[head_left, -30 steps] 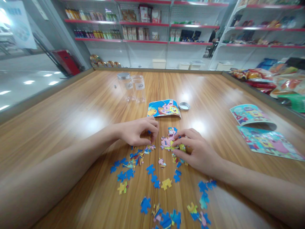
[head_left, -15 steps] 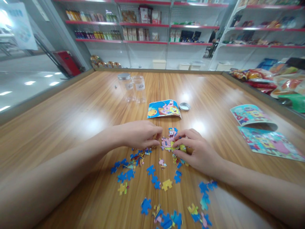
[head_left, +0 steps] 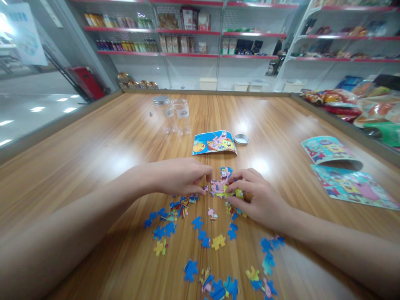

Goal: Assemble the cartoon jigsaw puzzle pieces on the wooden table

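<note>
Several joined jigsaw puzzle pieces (head_left: 218, 187), showing pink and yellow cartoon figures, lie on the table between my hands. My left hand (head_left: 188, 177) is just left of them, its fingers curled and pinched toward the thumb. A small pink puzzle piece (head_left: 206, 190) shows at its thumb tip. From the right, my right hand (head_left: 254, 192) has its bent fingers and thumb on the yellow part of the joined section, covering some of it. Nearer me lie loose pieces, among them a pink one (head_left: 212, 214), a yellow one (head_left: 218, 242) and several blue ones (head_left: 197, 223).
Beyond my hands lies a curled picture card (head_left: 215, 143) beside a metal lid (head_left: 241, 139). Two clear jars (head_left: 183, 118) stand farther back. At right are two more picture sheets (head_left: 356, 187) and snack bags (head_left: 334, 102). Stocked shelves (head_left: 187, 31) line the back.
My left fingertips have shifted slightly, and the small pink piece by the thumb now shows more clearly. My right hand stays on the joined pieces.
</note>
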`<action>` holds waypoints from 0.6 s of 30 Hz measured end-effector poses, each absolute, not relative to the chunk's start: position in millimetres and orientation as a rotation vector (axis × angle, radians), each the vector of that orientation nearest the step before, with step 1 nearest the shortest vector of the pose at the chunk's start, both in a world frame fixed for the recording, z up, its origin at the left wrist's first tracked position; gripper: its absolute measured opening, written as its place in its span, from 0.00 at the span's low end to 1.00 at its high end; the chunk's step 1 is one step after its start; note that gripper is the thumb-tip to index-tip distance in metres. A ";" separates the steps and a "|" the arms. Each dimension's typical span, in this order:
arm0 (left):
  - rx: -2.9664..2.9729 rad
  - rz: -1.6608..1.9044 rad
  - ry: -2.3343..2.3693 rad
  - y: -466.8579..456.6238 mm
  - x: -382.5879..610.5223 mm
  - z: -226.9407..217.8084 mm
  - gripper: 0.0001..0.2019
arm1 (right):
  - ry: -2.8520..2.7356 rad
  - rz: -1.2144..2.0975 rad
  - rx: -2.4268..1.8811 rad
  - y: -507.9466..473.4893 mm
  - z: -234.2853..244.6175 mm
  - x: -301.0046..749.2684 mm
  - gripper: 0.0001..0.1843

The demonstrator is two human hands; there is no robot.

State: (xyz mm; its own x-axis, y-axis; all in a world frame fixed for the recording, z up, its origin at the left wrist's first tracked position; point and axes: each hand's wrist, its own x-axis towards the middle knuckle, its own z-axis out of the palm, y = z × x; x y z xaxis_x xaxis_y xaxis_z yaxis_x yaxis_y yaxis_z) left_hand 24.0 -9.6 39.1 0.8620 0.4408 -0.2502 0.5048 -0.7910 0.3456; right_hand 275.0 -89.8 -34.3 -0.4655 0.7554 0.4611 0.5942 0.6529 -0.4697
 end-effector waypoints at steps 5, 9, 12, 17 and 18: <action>2.626 -0.242 0.703 -11.2 26.7 33.4 0.07 | -2.215 0.325 -1.055 -90.7 -34.6 275.3 0.05; 2.601 -0.265 0.743 -12.8 28.7 30.4 0.08 | -2.219 0.322 -1.049 -90.6 -33.8 274.9 0.05; 2.604 -0.274 0.739 -13.8 28.9 30.8 0.09 | -2.228 0.318 -1.048 -90.1 -33.0 274.4 0.05; 2.599 -0.291 0.724 -15.3 29.6 33.1 0.10 | -2.233 0.320 -1.039 -89.3 -33.8 274.1 0.05; 2.601 -0.291 0.727 -15.5 30.0 32.9 0.11 | -2.235 0.317 -1.037 -89.2 -34.1 274.2 0.05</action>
